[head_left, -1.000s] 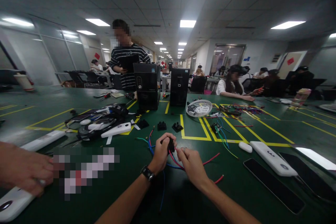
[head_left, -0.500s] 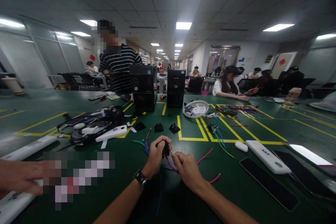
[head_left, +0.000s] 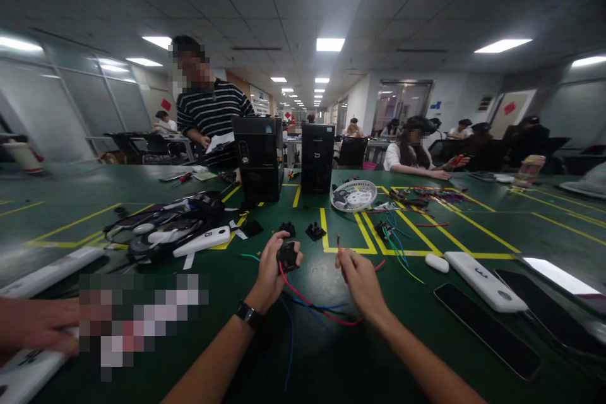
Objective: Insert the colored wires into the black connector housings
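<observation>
My left hand [head_left: 269, 271] is closed around a small black square part [head_left: 288, 256], with its flat face turned toward me. From it a red wire [head_left: 303, 300] loops down and to the right, under my other hand. Blue wires [head_left: 303, 310] lie below on the green table. My right hand [head_left: 360, 281] pinches a red wire end [head_left: 338, 245], whose tip sticks up above the fingers. The hands are apart. Just beyond them sit more black parts, one [head_left: 315, 231] with raised posts and another [head_left: 286, 228] partly behind my left fingers.
Two black computer towers [head_left: 317, 161] stand ahead, near a white round grille [head_left: 354, 196]. Tangled cables [head_left: 175, 221] and a white power bank [head_left: 201, 241] lie left; phones [head_left: 487, 328] and another power bank [head_left: 480, 281] lie right. Another person's hand [head_left: 38, 325] rests at far left.
My hands have moved apart, the right one rightward with the wire end. The black part now shows its flat face. The standing person now holds white paper.
</observation>
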{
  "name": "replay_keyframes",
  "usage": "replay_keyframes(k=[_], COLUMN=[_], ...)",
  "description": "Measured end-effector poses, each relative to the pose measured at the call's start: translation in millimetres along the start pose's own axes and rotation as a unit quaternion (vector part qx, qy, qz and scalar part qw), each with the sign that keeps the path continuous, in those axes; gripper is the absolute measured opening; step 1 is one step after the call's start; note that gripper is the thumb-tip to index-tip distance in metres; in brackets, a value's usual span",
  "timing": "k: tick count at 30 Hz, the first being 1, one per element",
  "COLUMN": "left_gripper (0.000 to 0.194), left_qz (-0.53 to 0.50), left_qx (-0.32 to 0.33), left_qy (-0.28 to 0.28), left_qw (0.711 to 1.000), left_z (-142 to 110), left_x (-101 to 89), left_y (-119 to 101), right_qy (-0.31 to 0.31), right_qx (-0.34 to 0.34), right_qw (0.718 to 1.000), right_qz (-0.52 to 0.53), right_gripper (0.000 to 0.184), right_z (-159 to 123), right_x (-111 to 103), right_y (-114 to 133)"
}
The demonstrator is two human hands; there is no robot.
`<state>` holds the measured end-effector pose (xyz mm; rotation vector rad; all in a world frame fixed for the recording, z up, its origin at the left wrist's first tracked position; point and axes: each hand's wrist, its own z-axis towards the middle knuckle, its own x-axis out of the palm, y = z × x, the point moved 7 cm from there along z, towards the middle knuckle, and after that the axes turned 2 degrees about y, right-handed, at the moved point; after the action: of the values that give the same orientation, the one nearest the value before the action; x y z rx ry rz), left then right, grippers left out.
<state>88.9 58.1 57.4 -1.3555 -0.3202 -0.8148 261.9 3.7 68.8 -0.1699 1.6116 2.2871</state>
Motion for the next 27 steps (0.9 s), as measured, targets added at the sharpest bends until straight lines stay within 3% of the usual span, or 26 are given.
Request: replay_keyframes(k=[3, 6, 10, 14, 18, 22, 27], left_gripper=[0.014, 0.016, 0.016, 0.021, 0.028, 0.030, 0.037], left_qz=[-0.117, -0.168, -0.104, -0.022, 0.024, 0.044, 0.057], left_qx=[-0.035, -0.023, -0.039, -0.010, -0.016, -0.009, 0.006], left_qy=[0.007, 0.028, -0.004, -0.039, -0.044, -0.071, -0.076], left_qw=[0.993, 0.985, 0.994, 0.999, 0.999, 0.996, 0.995], left_z=[0, -2, -1, 1, 0, -1, -2], left_x=[0.6, 7.3, 6.4, -3.3, -3.7, -0.3, -0.7], left_y=[-16, -33, -28, -15, -6, -7, -6], right_qy=[0.063, 0.128, 0.177, 0.158, 0.104, 0.190, 0.145], right_qx=[0.066, 0.087, 0.095, 0.059, -0.017, -0.005, -0.028], right_qw=[0.978, 0.958, 0.977, 0.985, 0.991, 0.980, 0.983], right_qz=[0.185, 0.243, 0.066, -0.022, -0.085, -0.064, -0.109], right_gripper=[0.030, 0.030, 0.025, 0.018, 0.018, 0.028, 0.023], right_z=[20, 36, 52, 56, 42, 15, -5], right_x=[-10, 3, 48, 76, 59, 53, 49], right_y=[-3, 5, -3, -12, 3, 15, 24])
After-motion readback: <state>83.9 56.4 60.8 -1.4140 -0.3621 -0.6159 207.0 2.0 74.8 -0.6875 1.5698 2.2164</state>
